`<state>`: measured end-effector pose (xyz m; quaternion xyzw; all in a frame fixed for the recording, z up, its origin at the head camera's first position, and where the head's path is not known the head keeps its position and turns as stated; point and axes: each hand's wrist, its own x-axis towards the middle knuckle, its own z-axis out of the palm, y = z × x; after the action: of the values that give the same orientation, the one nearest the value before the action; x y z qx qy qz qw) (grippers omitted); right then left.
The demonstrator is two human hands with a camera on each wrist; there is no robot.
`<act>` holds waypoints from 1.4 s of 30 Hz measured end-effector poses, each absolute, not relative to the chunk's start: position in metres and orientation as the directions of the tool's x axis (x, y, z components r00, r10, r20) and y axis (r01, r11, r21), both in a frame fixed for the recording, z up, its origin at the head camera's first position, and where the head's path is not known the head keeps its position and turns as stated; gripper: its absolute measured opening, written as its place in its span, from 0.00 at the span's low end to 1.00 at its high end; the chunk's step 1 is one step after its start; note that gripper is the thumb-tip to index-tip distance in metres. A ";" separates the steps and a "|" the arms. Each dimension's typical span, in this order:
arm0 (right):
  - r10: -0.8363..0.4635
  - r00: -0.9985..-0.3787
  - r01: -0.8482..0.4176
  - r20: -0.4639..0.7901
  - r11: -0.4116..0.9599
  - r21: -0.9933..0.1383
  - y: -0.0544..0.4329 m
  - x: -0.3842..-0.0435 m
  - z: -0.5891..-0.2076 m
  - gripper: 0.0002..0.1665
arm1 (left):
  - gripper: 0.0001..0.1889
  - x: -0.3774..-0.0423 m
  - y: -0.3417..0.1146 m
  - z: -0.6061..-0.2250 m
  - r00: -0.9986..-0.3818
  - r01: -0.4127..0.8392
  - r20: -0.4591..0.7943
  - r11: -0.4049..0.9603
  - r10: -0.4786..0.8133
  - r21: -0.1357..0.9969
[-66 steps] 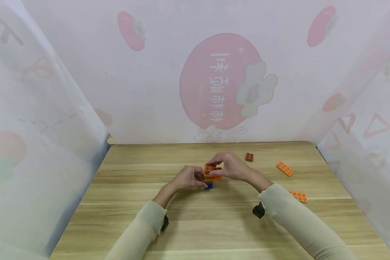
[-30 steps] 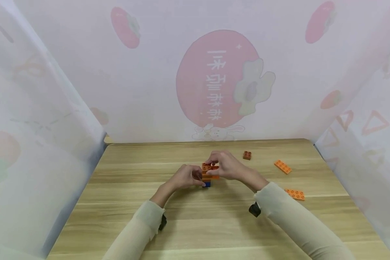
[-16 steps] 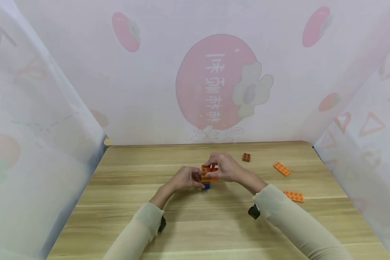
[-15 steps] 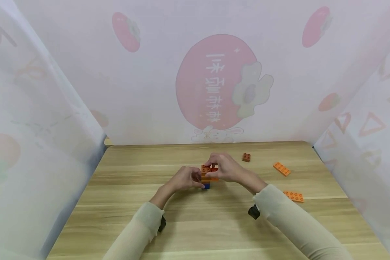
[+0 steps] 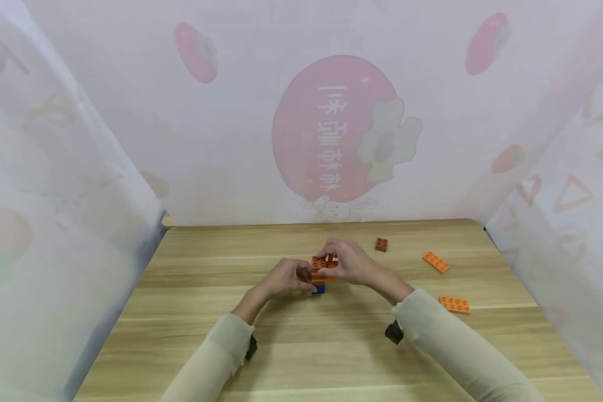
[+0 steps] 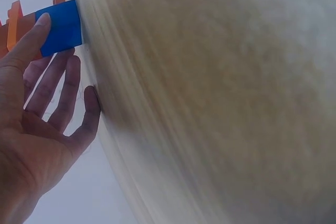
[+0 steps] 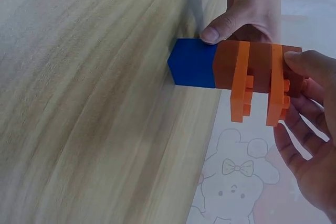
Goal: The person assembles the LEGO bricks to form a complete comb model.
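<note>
A small tower of toy building bricks stands on the wooden table, in front of me. Its base is blue (image 7: 193,64), and above it brown bricks (image 7: 224,66) alternate with two orange plates (image 7: 240,95) that jut out to one side. My left hand (image 5: 283,277) pinches the tower low down, thumb on the blue brick (image 6: 64,30) close to its join with the brown one. With thumb and fingers my right hand (image 5: 353,263) grips the topmost brown brick (image 5: 319,262), its studs showing upward. In the head view that hand partly hides the jutting plates.
A loose brown brick (image 5: 381,244) lies behind the right hand. Two loose orange plates, one farther back (image 5: 436,262) and one nearer (image 5: 454,305), lie at the right, the nearer beside the right sleeve. Printed white sheets (image 5: 221,139) enclose the wooden table (image 5: 206,245) at back and sides.
Both hands keep their hold on the tower and hardly move. The head view has shifted slightly, so tower and loose bricks appear a little farther left than at first.
</note>
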<state>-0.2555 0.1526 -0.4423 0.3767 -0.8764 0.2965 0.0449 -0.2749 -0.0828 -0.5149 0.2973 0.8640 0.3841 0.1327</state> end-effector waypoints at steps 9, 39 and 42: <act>-0.637 -0.699 -0.705 0.325 0.536 -0.464 0.154 -0.257 -0.448 0.19 | 0.13 -0.275 -0.083 -0.515 -0.789 0.411 0.002 0.526 0.614 0.744; -0.690 -0.696 -0.676 0.199 0.538 -0.504 0.210 -0.253 -0.432 0.22 | 0.12 -0.270 -0.082 -0.514 -0.794 0.407 -0.004 0.536 0.608 0.740; -0.704 -0.689 -0.675 0.171 0.537 -0.507 0.221 -0.254 -0.430 0.20 | 0.12 -0.272 -0.082 -0.514 -0.791 0.411 -0.001 0.534 0.611 0.739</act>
<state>-0.2538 0.2207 -0.4305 0.3933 -0.8762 0.2771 -0.0266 -0.2718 -0.0824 -0.5142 0.2952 0.8659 0.3819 0.1309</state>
